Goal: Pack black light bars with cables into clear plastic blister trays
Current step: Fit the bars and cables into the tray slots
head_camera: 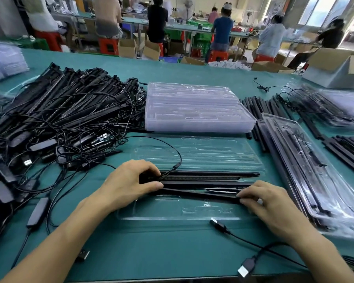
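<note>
Mid-job: left hand (131, 180) grips, right hand (268, 203) pinches light bars (202, 177) in open tray (172, 213) at 6. Packed trays (315, 180) at 3; bar pile (70, 111) at 9, empty trays (196, 107) at 12 remain.

Both hands on black light bars (202, 177) lying across clear plastic blister tray (196, 152): left hand (129, 180) grips one end, right hand (262, 201) pinches the other, on teal table (151, 252).

On my feed the teal worktop (172, 248) runs back toward longer worktops (134, 21), where people (222, 27) sit on red stools (108, 45) (backs to me). Cardboard boxes (151, 50) crowd the floor; daylight comes through windows (323, 9) upper right.
</note>
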Motion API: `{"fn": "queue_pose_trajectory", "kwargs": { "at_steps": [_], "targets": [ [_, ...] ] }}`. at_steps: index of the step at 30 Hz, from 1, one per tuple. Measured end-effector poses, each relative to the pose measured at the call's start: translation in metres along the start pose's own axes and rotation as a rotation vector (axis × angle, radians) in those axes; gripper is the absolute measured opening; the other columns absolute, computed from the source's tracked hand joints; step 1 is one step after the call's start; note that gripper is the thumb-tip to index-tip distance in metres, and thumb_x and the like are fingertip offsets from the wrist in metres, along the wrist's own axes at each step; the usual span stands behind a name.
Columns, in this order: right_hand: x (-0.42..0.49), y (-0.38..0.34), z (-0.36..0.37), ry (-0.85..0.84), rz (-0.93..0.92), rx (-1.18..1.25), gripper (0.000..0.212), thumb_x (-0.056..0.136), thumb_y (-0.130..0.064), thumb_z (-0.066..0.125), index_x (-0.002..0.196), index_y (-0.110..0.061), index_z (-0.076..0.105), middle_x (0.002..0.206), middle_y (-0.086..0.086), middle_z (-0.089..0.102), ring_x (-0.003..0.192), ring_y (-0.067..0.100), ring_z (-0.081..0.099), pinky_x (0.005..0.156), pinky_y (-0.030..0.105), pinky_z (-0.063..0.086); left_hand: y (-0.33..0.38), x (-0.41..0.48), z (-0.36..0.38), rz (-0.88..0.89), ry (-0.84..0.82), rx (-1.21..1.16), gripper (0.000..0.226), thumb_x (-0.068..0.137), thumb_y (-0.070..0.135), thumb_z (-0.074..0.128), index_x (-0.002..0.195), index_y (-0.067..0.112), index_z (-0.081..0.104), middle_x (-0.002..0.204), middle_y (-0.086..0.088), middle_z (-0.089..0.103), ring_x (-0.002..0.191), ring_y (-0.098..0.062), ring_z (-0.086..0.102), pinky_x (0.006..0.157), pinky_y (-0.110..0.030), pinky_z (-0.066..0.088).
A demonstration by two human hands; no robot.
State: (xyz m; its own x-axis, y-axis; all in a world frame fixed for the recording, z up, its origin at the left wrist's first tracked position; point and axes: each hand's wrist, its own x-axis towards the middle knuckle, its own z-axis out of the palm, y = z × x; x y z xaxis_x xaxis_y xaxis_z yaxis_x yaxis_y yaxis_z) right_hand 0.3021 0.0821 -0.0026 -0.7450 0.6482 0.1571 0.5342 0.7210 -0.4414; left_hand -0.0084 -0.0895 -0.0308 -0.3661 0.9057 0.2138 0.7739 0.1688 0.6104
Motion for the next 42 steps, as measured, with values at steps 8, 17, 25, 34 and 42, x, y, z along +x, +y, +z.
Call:
{"fn": "queue_pose_trajectory", "kwargs": {
  "at_steps": [8,17,25,34,42],
  "targets": [
    [0.001,0.010,-0.003,0.071,-0.034,0.008,0.008,0.086,-0.030,0.070,0.095,-0.031,0.070,0.094,-0.019,0.061,0.094,0.003,0.059,0.086,0.032,0.049,0.011,0.006,0.006,0.029,-0.047,0.076,0.046,0.076,0.066,0.062,0.111,0.039,0.072,0.097,0.021,0.056,0.099,-0.003,0.051,0.092,-0.034,0.044],
    [0.015,0.016,-0.009,-0.019,0.097,-0.337,0.036,0.094,-0.009,0.055,0.121,-0.031,0.064,0.119,-0.011,0.062,0.112,0.017,0.057,0.093,0.030,0.044,0.014,-0.001,0.008,0.159,0.014,0.164,0.055,0.083,0.073,0.048,0.114,0.035,0.073,0.096,0.017,0.059,0.091,-0.011,0.053,0.084,-0.042,0.047],
    [0.027,0.026,-0.016,0.003,0.121,-0.378,0.021,0.094,-0.017,0.060,0.105,-0.028,0.073,0.095,-0.005,0.066,0.088,0.026,0.064,0.074,0.039,0.052,0.018,-0.001,0.007,0.209,0.032,0.285,0.056,0.083,0.068,0.044,0.112,0.032,0.074,0.095,0.014,0.062,0.089,-0.015,0.057,0.078,-0.041,0.047],
    [0.025,0.027,-0.015,-0.069,0.178,-0.413,0.027,0.096,-0.016,0.053,0.111,-0.029,0.071,0.108,-0.003,0.068,0.099,0.027,0.063,0.084,0.041,0.052,0.019,0.006,0.008,0.145,-0.063,0.286,0.046,0.082,0.068,0.053,0.113,0.038,0.071,0.099,0.022,0.056,0.096,-0.011,0.052,0.086,-0.035,0.043],
    [0.004,0.014,-0.002,0.219,0.052,-0.281,0.023,0.089,-0.010,0.064,0.111,-0.012,0.071,0.107,0.003,0.067,0.102,0.024,0.060,0.091,0.036,0.049,0.012,0.000,0.016,0.166,-0.052,0.252,0.059,0.080,0.077,0.035,0.122,0.045,0.063,0.109,0.026,0.056,0.099,-0.005,0.051,0.088,-0.035,0.040]
  ]
}}
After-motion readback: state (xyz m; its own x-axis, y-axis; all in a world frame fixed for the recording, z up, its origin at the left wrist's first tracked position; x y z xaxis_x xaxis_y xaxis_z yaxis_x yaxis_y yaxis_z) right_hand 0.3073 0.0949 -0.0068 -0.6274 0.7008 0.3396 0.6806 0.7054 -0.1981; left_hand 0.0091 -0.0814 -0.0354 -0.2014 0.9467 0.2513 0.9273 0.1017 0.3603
